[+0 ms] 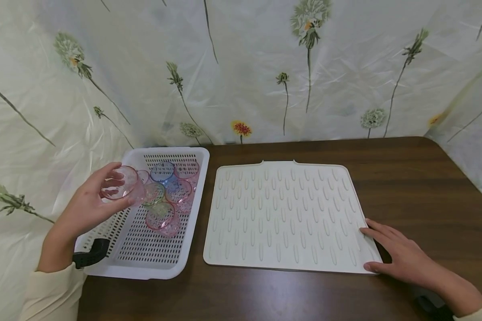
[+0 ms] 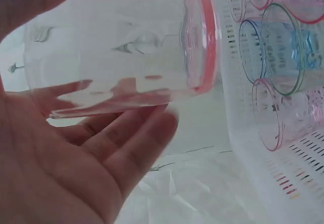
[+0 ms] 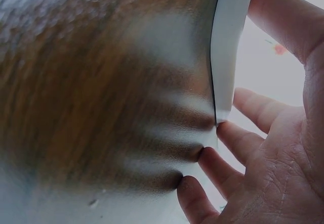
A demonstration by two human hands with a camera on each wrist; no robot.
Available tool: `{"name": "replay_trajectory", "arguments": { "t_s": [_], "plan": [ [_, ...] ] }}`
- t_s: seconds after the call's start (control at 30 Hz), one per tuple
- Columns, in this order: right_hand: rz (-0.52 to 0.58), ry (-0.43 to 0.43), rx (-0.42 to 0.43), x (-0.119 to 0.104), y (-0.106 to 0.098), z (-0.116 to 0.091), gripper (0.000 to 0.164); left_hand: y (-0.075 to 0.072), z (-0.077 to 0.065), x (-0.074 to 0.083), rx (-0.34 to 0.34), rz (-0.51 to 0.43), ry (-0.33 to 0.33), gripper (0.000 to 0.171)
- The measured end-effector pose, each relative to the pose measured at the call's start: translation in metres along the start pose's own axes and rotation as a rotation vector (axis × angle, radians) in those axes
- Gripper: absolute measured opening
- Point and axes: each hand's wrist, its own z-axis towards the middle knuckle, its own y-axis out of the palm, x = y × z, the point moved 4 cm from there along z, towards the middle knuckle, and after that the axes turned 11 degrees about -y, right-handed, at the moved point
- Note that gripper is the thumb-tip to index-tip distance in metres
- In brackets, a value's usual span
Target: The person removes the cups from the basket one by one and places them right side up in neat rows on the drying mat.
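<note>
Over the left side of a white perforated basket (image 1: 144, 255), my left hand (image 1: 83, 206) grips a clear pink-tinted glass (image 1: 122, 183). The left wrist view shows this glass (image 2: 126, 47) lying sideways between thumb and fingers, its thick pink end toward the basket. Several tinted glasses stand together in the basket, among them a blue glass (image 1: 163, 171), a green glass (image 1: 153, 194) and a pink glass (image 1: 161, 217). My right hand (image 1: 405, 256) touches the right edge of a white ridged draining tray (image 1: 281, 214) with spread fingers; in the right wrist view some fingertips (image 3: 190, 188) meet the tabletop.
Both the basket and the tray lie on a dark wooden table (image 1: 405, 178). A flower-printed sheet (image 1: 241, 80) hangs behind the table and along its left side. The basket's raised wall (image 2: 230, 97) stands close beside the held glass.
</note>
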Motion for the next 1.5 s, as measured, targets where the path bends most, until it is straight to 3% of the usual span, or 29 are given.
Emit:
{"name": "replay_trajectory", "arguments": {
  "t_s": [0.47,0.73,1.03,1.23,1.5],
  "plan": [
    [-0.021,-0.015,0.04,0.0,0.001,-0.003,0.086,0.009,0.011,0.01,-0.002,-0.012,0.01,0.091],
    [-0.006,0.006,0.014,0.001,0.002,-0.003,0.087,0.024,0.03,0.035,-0.036,-0.031,0.053,0.081],
    [-0.027,-0.028,0.066,0.003,0.004,-0.003,0.087,0.042,0.056,0.066,-0.116,-0.063,0.137,0.079],
    [-0.02,-0.026,0.068,0.002,0.004,-0.003,0.087,0.054,0.076,0.087,-0.174,-0.063,0.14,0.086],
    [0.008,0.007,0.035,0.001,0.004,-0.003,0.088,0.068,0.092,0.11,-0.265,-0.089,0.165,0.085]
  ]
}}
